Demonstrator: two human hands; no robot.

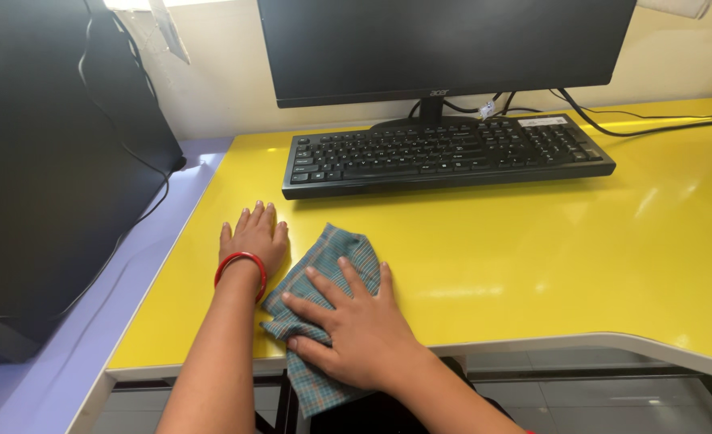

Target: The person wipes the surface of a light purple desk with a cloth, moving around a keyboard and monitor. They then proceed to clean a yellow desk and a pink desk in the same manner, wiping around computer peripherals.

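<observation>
My right hand (354, 320) lies flat, fingers spread, pressing a blue-green checked cloth (333, 257) onto the glossy yellow desk (533, 249) near its front edge. Part of the cloth hangs over the edge below my palm. My left hand (254, 234), with a red bangle on the wrist, rests flat on the desk just left of the cloth, holding nothing. A black keyboard (444, 153) sits a little beyond both hands.
A black monitor (444, 44) stands behind the keyboard, with black cables (645, 124) trailing right along the wall. A large black computer case (50, 161) stands on a lilac surface (131, 273) at the left. Tiled floor shows beneath the desk edge.
</observation>
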